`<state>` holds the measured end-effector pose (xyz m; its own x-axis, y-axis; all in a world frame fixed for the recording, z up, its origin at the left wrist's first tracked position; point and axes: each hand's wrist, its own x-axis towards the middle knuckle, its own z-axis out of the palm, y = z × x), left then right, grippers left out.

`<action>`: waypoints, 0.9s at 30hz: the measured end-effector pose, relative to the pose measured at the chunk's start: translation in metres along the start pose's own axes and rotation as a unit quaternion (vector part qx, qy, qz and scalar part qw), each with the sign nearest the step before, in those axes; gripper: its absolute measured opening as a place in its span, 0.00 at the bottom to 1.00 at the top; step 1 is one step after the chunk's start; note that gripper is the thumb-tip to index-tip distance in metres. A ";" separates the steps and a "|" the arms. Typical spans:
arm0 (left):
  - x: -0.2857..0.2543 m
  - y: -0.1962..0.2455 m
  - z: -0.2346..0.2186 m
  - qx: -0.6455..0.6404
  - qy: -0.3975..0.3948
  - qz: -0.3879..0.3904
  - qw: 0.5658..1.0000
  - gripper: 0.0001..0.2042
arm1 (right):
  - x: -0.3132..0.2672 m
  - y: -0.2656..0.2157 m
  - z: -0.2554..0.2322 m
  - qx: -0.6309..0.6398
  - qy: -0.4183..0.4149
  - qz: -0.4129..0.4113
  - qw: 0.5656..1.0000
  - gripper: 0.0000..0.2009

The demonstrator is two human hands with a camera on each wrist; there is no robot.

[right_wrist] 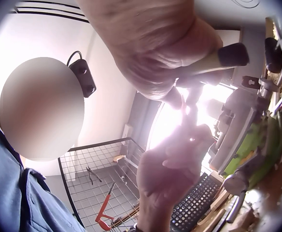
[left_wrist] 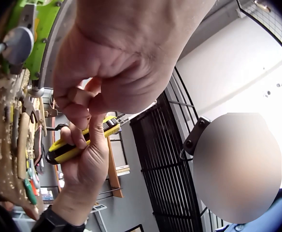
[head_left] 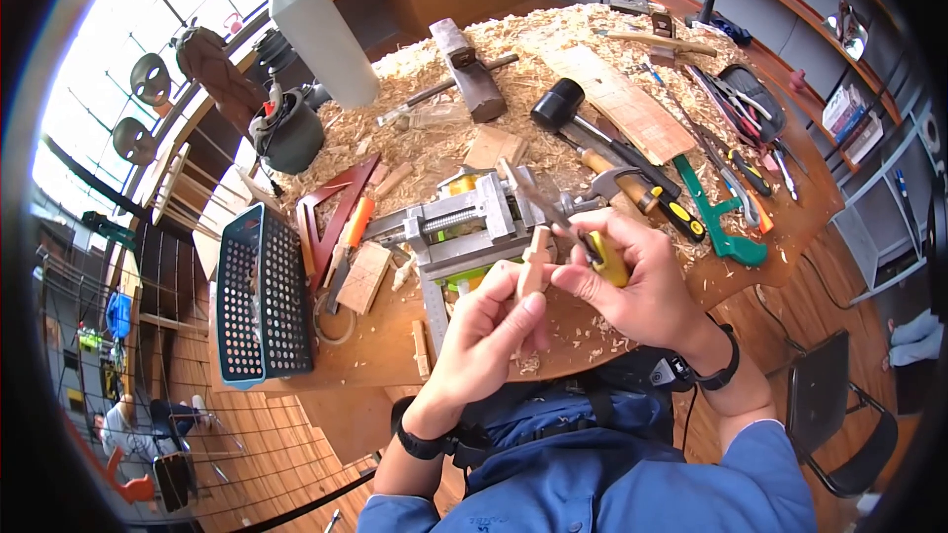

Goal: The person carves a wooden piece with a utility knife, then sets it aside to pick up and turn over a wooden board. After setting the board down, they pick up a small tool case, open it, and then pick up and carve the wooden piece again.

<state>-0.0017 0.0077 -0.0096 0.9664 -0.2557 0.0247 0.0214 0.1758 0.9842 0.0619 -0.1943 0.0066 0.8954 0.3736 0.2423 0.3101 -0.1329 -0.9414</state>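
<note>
Wooden, pinched in thumb and fingers of left hand (head_left: 494, 324) — one small piece (head_left: 534, 265); yellow, gripped in right hand (head_left: 644, 281) — one knife (head_left: 611, 259).

Left grip (head_left: 486, 338) on wood piece (head_left: 533, 266), right grip (head_left: 647, 286) on yellow knife (head_left: 610, 259), vise (head_left: 464, 227), shavings (head_left: 538, 35)

Left of the silver-grey vise (head_left: 469, 224), the dot-patterned basket (head_left: 242, 286) is dark teal. Right of the vise, the tool handle (head_left: 739, 249) is green, the knife (head_left: 611, 261) yellow and black.
</note>
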 end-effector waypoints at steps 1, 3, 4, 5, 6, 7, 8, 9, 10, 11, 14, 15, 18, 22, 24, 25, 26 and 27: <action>0.000 0.004 -0.002 -0.102 0.003 -0.039 0.994 0.17 | 0.001 0.000 -0.001 0.003 -0.003 -0.002 1.000 0.18; 0.001 0.009 0.000 -0.074 0.041 -0.039 0.996 0.17 | 0.003 -0.003 -0.006 -0.134 0.023 -0.102 0.985 0.22; 0.001 0.009 -0.001 -0.069 0.044 -0.036 0.996 0.18 | 0.002 -0.007 -0.009 -0.133 0.009 -0.093 0.987 0.23; 0.001 0.010 -0.003 -0.064 0.046 -0.033 0.996 0.18 | 0.003 -0.005 -0.009 -0.130 0.007 -0.093 0.987 0.23; 0.002 0.008 -0.004 -0.064 0.048 -0.034 0.996 0.18 | 0.004 -0.002 -0.009 -0.148 0.015 -0.140 0.979 0.23; 0.003 0.006 -0.006 -0.122 0.027 -0.034 0.992 0.21 | 0.005 0.000 -0.008 -0.167 0.024 -0.185 0.968 0.22; 0.004 0.005 -0.007 -0.180 0.005 -0.034 0.983 0.24 | 0.002 -0.004 -0.008 -0.179 0.020 -0.180 0.967 0.20; 0.004 0.007 -0.005 -0.180 0.004 -0.034 0.983 0.24 | 0.000 -0.007 -0.009 -0.179 0.021 -0.180 0.967 0.20; 0.004 0.011 -0.002 -0.211 0.004 -0.041 0.977 0.28 | -0.002 -0.008 -0.010 -0.208 0.008 -0.182 0.961 0.19; 0.003 0.013 0.000 -0.243 0.004 -0.048 0.969 0.32 | -0.004 -0.009 -0.012 -0.237 -0.005 -0.184 0.954 0.19; 0.000 0.018 0.004 -0.233 -0.016 -0.063 0.970 0.38 | -0.008 -0.013 -0.012 -0.260 0.000 -0.200 0.945 0.19; 0.000 0.019 0.006 -0.211 -0.029 -0.073 0.974 0.39 | -0.010 -0.015 -0.013 -0.277 -0.016 -0.199 0.940 0.19; 0.003 0.021 0.009 -0.215 -0.040 -0.080 0.972 0.38 | -0.014 -0.014 -0.011 -0.284 -0.007 -0.203 0.937 0.20; 0.005 0.015 0.013 -0.157 -0.025 -0.050 0.986 0.35 | -0.016 -0.015 -0.011 -0.288 -0.004 -0.204 0.936 0.21; 0.004 0.011 0.013 -0.142 -0.021 -0.031 0.989 0.34 | -0.016 -0.016 -0.011 -0.286 -0.008 -0.198 0.937 0.21; 0.004 0.010 0.013 -0.099 -0.018 -0.013 0.995 0.34 | -0.017 -0.015 -0.011 -0.284 -0.012 -0.193 0.939 0.21; 0.004 0.009 0.013 -0.055 -0.015 0.006 0.998 0.33 | -0.016 -0.015 -0.011 -0.284 -0.013 -0.195 0.939 0.21; 0.003 0.009 0.013 -0.055 -0.014 0.007 0.998 0.33 | -0.017 -0.014 -0.010 -0.279 -0.017 -0.191 0.941 0.22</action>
<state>-0.0017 -0.0038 0.0019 0.9591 -0.2795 0.0452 0.0371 0.2824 0.9586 0.0460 -0.2079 0.0179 0.6768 0.5196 0.5214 0.7352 -0.4411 -0.5147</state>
